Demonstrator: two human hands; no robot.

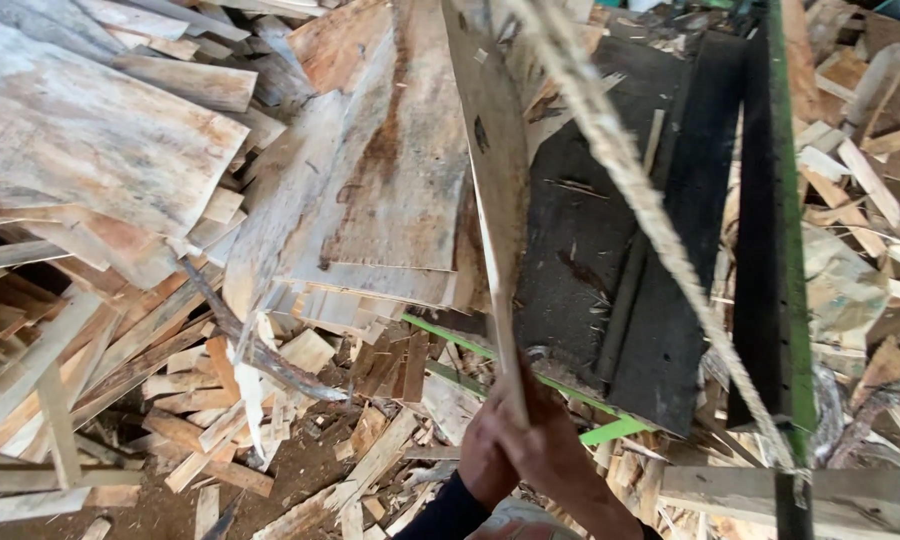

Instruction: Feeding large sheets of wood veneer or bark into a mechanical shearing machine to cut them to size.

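We observe both hands at the bottom centre, clasped together on the lower end of a thin veneer sheet (pixel 495 170). The left hand (pixel 485 455) and right hand (pixel 560 455) overlap, each closed on the sheet's edge. The sheet stands edge-on, rising steeply toward the top. Just right of it lies a black belt (pixel 590 230) inside a green frame (pixel 792 250). A frayed rope (pixel 650 210) crosses diagonally in front. Veneer stacks (pixel 100 130) and scraps (pixel 190 400) lie to the left.
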